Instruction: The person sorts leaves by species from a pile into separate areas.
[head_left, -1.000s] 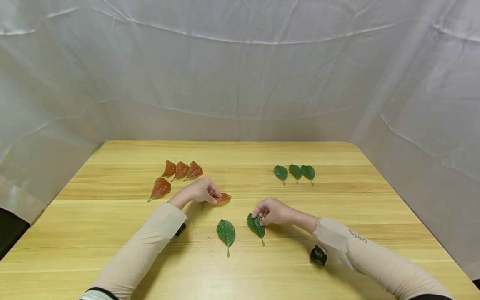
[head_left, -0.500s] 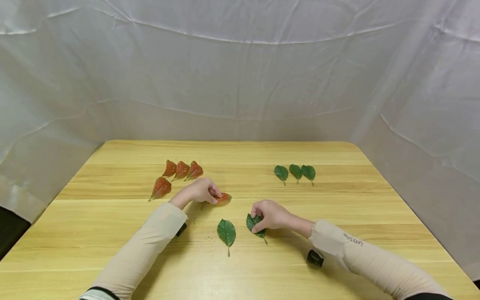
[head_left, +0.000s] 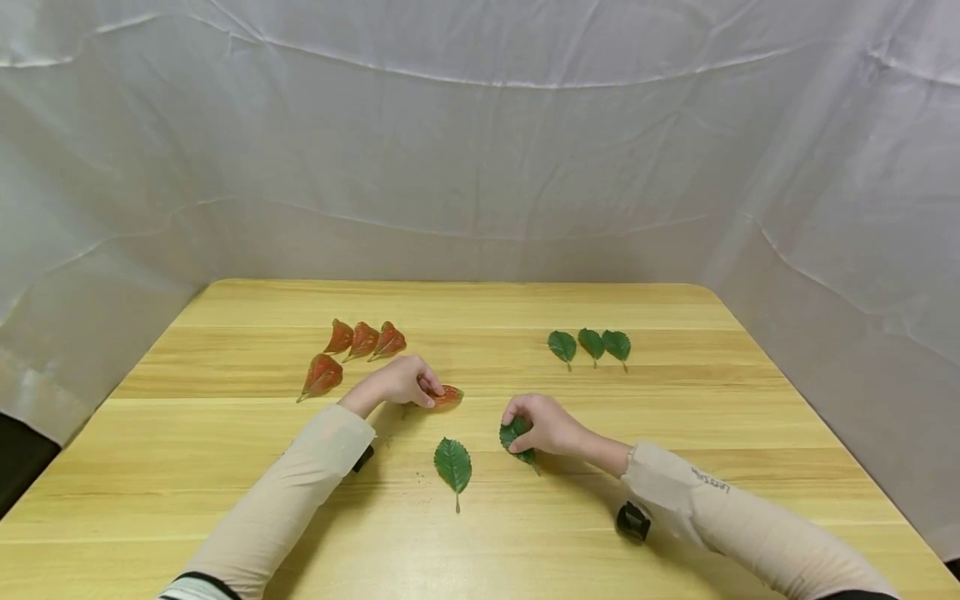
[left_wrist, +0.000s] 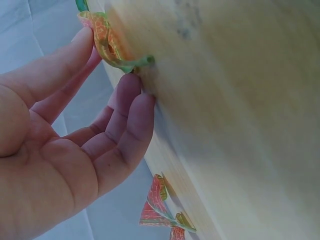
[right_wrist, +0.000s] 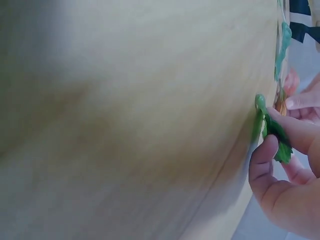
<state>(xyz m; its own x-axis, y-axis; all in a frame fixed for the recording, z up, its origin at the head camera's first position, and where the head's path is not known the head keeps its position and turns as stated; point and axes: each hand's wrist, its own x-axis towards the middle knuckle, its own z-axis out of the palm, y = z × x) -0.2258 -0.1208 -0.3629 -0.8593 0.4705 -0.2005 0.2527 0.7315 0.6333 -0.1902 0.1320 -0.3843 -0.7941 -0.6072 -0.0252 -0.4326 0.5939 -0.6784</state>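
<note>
My left hand pinches a red leaf between thumb and forefinger, low over the table. In the left wrist view, that leaf's curled green stem points away from the fingertips. To the right, my right hand pinches a green toothed leaf with thumb and fingers, and its stem sticks out toward the front. Part of each held leaf is covered by fingers. Between the two hands and nearer the front, another green leaf lies flat, stem toward me.
At the back left, several red leaves lie together, with one red leaf in front of them. A row of three green leaves lies at the back right. Pale cloth hangs behind the wooden table.
My right hand has regripped the green leaf, its thumb now lying over the leaf, and shifted it slightly back. The left hand stays put on the red leaf.
</note>
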